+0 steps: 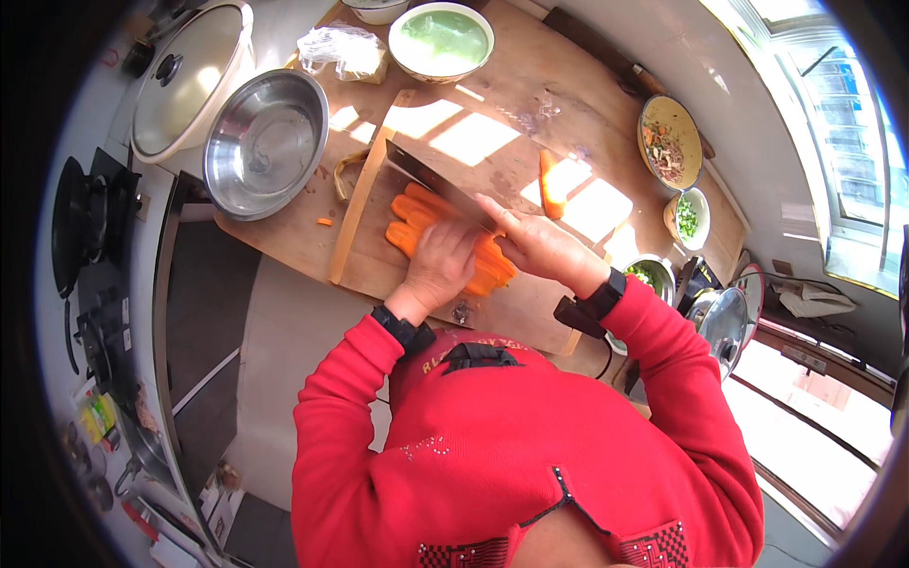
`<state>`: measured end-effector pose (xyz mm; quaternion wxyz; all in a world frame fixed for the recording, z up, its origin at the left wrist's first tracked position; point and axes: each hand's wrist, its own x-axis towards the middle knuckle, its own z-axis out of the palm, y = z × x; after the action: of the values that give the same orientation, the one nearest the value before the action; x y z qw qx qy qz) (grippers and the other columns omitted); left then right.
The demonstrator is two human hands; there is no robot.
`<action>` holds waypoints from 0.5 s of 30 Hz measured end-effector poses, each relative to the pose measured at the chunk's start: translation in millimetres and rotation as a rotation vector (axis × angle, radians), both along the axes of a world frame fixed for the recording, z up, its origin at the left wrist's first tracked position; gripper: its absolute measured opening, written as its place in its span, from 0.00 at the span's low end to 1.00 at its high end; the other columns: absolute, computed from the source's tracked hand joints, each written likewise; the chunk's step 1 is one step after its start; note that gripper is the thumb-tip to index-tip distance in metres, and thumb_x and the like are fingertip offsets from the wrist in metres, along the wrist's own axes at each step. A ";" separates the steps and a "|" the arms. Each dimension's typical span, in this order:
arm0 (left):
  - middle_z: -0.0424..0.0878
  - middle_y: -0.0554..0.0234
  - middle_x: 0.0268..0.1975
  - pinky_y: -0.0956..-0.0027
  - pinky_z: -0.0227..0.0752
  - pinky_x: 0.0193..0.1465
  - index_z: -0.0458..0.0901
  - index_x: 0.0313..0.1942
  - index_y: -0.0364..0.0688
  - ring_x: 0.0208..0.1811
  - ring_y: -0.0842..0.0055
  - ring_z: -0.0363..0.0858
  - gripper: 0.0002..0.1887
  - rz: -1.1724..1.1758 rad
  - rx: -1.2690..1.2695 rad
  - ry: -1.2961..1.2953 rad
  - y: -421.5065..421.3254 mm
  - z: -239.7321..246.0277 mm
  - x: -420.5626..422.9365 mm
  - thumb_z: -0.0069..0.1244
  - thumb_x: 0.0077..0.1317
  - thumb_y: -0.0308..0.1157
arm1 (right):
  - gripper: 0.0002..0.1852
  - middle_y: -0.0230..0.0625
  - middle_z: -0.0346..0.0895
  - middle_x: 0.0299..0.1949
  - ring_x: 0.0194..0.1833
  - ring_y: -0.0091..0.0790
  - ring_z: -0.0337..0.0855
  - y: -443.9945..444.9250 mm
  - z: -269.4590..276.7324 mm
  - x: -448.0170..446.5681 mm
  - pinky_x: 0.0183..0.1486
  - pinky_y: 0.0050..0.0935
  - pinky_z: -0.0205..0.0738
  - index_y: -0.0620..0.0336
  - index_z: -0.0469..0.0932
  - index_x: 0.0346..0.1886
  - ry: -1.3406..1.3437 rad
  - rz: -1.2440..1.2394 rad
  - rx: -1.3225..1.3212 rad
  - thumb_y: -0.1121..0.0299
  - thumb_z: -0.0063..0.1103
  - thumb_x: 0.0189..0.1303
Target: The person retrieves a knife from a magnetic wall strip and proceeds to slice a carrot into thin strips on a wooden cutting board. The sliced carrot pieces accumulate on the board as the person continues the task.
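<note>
My right hand [547, 245] grips a cleaver [429, 174], its index finger lying along the blade. The handle is hidden in my palm. The blade reaches up and left across a row of orange carrot slices [406, 231]. Over the middle of those slices my left hand [444, 259] presses down with bent fingers and covers part of them. The fingertips are close to the blade; whether they touch it I cannot tell. Beneath everything lies a wooden cutting board [369, 248] with a raised left strip. A carrot piece [550, 184] rests farther up the board, in sunlight.
A steel basin [266, 145] stands left, beside a lidded pot [188, 82]. At the back are a bowl of greenish liquid [442, 39] and a plastic-wrapped block [344, 53]. Bowls of chopped food [667, 145] and chopped greens [687, 219] line the right wall.
</note>
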<state>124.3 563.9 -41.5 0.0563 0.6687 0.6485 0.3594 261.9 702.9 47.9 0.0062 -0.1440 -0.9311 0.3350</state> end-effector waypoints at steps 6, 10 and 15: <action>0.74 0.52 0.53 0.55 0.65 0.60 0.75 0.50 0.35 0.55 0.56 0.71 0.22 0.022 0.057 0.046 -2.5 -7.4 0.0 0.53 0.53 0.28 | 0.34 0.46 0.77 0.38 0.35 0.49 0.80 -8.9 25.1 13.0 0.37 0.39 0.76 0.56 0.56 0.70 -0.008 0.008 0.154 0.75 0.55 0.58; 0.74 0.51 0.52 0.53 0.65 0.60 0.75 0.49 0.35 0.55 0.54 0.71 0.21 0.035 0.045 0.043 -4.0 -13.2 2.1 0.53 0.53 0.29 | 0.36 0.46 0.76 0.44 0.33 0.51 0.81 -31.4 31.9 51.6 0.34 0.42 0.78 0.56 0.57 0.69 -0.057 -0.019 0.186 0.76 0.58 0.54; 0.75 0.50 0.49 0.50 0.65 0.60 0.77 0.45 0.35 0.53 0.53 0.71 0.18 0.022 0.014 0.053 -2.9 -8.5 0.4 0.54 0.52 0.29 | 0.35 0.45 0.73 0.38 0.22 0.45 0.78 -47.6 24.6 79.2 0.25 0.38 0.76 0.55 0.58 0.69 -0.034 -0.018 0.184 0.77 0.52 0.55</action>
<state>124.6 561.0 -50.0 0.0305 0.6710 0.6548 0.3465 341.1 655.3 72.6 0.0066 -0.1570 -0.9566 0.2456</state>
